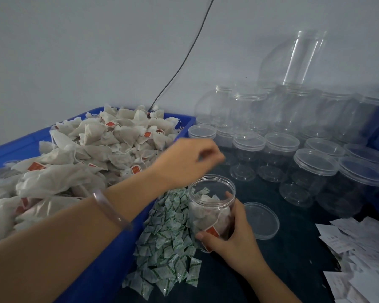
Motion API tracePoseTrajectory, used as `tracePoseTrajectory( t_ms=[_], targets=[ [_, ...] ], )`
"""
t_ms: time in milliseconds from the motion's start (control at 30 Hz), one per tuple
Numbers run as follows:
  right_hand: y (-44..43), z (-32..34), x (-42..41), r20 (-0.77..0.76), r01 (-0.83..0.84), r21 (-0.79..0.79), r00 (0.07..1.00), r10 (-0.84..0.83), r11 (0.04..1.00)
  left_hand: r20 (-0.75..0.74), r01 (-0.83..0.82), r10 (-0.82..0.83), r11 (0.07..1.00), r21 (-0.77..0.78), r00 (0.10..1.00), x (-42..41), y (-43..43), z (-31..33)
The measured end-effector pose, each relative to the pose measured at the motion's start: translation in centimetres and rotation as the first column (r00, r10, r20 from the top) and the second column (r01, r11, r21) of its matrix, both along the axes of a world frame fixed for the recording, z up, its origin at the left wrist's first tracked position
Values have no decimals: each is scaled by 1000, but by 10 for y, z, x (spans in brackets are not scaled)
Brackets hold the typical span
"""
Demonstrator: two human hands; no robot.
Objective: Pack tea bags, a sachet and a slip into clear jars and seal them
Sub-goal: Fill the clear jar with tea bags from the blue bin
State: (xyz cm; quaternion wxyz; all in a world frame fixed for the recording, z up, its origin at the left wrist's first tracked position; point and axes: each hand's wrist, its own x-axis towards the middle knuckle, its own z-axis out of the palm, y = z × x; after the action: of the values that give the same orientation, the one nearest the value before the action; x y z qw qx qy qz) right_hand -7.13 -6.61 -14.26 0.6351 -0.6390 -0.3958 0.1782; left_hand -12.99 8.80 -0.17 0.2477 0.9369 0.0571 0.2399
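One open jar [214, 176] of clear plastic sits just below the centre of the view, on or just above the dark table [293, 270]; contact at its base cannot be told. Its long axis runs close to vertical, with the mouth at 12 o'clock and the base at 6 o'clock. The jar carries no lid. It holds several tea bags [206, 213], one with a red tag [212, 231] against the wall, and one white-and-green sachet [204, 191] on top.

The right hand [230, 237] grips the jar from its 4 o'clock side, with the fingers [229, 196] curled round the wall. The left hand [184, 160] hovers at 11 o'clock of the mouth, with fingers bent and tips drawn together. Whether they pinch anything cannot be told. A clear bracelet [109, 208] circles the left wrist.

A loose lid [262, 219] lies flat on the table at 3 o'clock of the jar. A pile of sachets [169, 241] lies at 8 o'clock, touching the jar. A blue crate [101, 270] at 9 o'clock holds a heap of tea bags [92, 149]. Paper slips [359, 248] lie scattered at 4 o'clock. Empty lidded jars [311, 171] stand at 2 o'clock, with more clear jars [249, 110] stacked behind them against the wall.
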Motion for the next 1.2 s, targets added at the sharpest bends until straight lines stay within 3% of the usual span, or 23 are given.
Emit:
tracePoseTrajectory(
  t_ms=[67, 133, 233, 300, 400, 500, 633, 767, 900, 967, 1067, 1200],
  targets=[
    [0, 0, 0, 0, -10, -6, 1000, 10, 1000, 172, -300, 283, 950, 83, 944, 1, 28, 5],
    [0, -1, 0, -9, -18, -4, 1000, 18, 1000, 61, -494, 494, 842, 218, 867, -3, 65, -1],
    [0, -1, 1, -7, -24, 7, 1000, 24, 1000, -321, -403, 595, 768, 498, 737, -19, 107, -27],
    [0, -1, 1, 0, -23, 8, 1000, 23, 1000, -431, -331, 587, 778, 534, 686, -26, 118, -38],
    [-1, -2, 1, -8, -26, 12, 1000, 26, 1000, -445, -421, 603, 791, 445, 662, -25, 121, -41],
    [-1, -2, 1, -2, -17, 6, 1000, 17, 1000, -309, -514, 640, 759, 400, 704, -22, 118, -41],
    [-1, -2, 1, 8, -7, 1, 1000, 7, 1000, 19, -623, 627, 768, 149, 779, -25, 106, -24],
    [0, -2, 0, 5, -10, 3, 1000, 10, 1000, 148, -568, 576, 817, -99, 804, -24, 89, -2],
    [0, -2, 1, 4, -14, 6, 1000, 14, 1000, 287, -328, 466, 847, -419, 837, -23, 62, 28],
    [0, -1, 1, 8, -4, -3, 1000, 4, 1000, 324, -140, 324, 865, -481, 889, -21, 39, 39],
    [0, -1, 0, -6, 4, -4, 1000, -4, 1000, 242, -63, 164, 924, -377, 956, -12, 7, 31],
    [-1, -2, 0, -13, 8, -2, 1000, -8, 1000, -108, -21, 23, 1000, 19, 994, -4, -21, 5]
  ],
)
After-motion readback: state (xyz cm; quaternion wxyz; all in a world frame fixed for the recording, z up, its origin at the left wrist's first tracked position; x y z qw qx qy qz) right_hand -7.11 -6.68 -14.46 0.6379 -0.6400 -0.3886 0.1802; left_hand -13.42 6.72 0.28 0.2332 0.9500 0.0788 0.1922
